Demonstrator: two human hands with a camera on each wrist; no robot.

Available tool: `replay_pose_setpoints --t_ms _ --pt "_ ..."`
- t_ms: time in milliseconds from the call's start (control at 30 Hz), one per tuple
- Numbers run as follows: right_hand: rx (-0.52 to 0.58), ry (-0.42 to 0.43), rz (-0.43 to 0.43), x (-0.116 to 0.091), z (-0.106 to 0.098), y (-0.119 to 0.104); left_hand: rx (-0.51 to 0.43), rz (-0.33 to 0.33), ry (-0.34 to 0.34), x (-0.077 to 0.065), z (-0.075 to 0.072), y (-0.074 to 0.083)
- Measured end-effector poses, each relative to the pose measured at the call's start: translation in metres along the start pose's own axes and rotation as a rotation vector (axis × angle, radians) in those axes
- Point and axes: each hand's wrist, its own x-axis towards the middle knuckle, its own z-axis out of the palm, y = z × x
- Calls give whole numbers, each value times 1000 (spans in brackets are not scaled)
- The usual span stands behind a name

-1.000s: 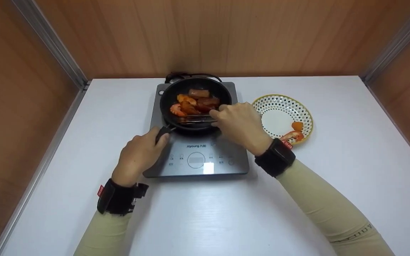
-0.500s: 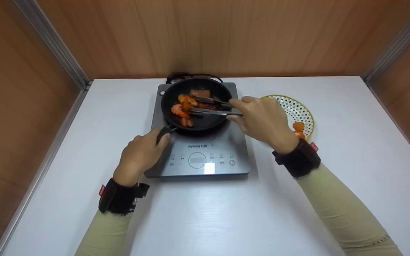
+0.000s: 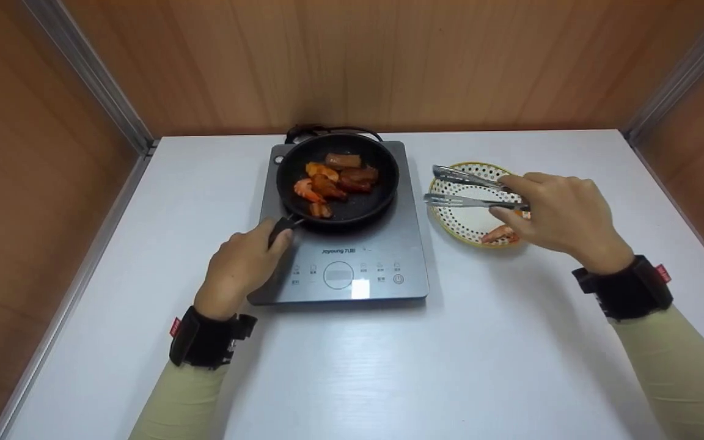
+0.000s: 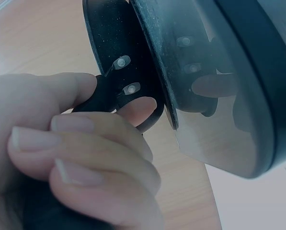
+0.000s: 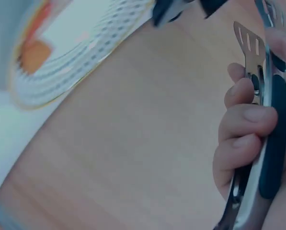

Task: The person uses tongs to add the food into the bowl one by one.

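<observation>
My left hand (image 3: 239, 269) grips the black handle (image 3: 281, 230) of a frying pan (image 3: 358, 211); in the left wrist view the fingers (image 4: 104, 163) curl round that handle. Inside the pan lie a shrimp (image 3: 307, 190), an orange piece (image 3: 321, 170) and several reddish-brown pieces, one of them a brown block (image 3: 343, 161). Over the dotted plate (image 3: 468, 229), my right hand (image 3: 563, 214) holds metal tongs (image 3: 459, 201) with their arms spread and nothing between the tips. On the plate rests a shrimp (image 3: 498, 234). The right wrist view shows an orange chunk (image 5: 36, 56) there too.
Beneath the pan is a grey induction cooker (image 3: 388, 256) with a touch panel at its front. A black cord (image 3: 352, 129) runs behind it. Wooden panels (image 3: 352, 67) wall in the white table (image 3: 327, 366) at the back and sides.
My right hand has carried the tongs from the pan rightward to over the plate. A small reddish piece, earlier at the tongs, lies at the pan's front. My left hand stays put.
</observation>
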Motion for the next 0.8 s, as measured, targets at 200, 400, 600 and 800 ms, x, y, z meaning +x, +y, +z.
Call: replay_pose_setpoints --t_ms 200,400,600,800 --pt "-37 -125 116 -25 -7 37 0 4 3 0 1 0" --pt "-66 -253 205 -42 -8 63 -1 9 13 1 2 0" --pt "-60 -359 269 -51 -7 69 -6 2 3 0 2 -1" --pt "-48 -396 291 -55 -9 68 -9 4 -2 0 1 -1"
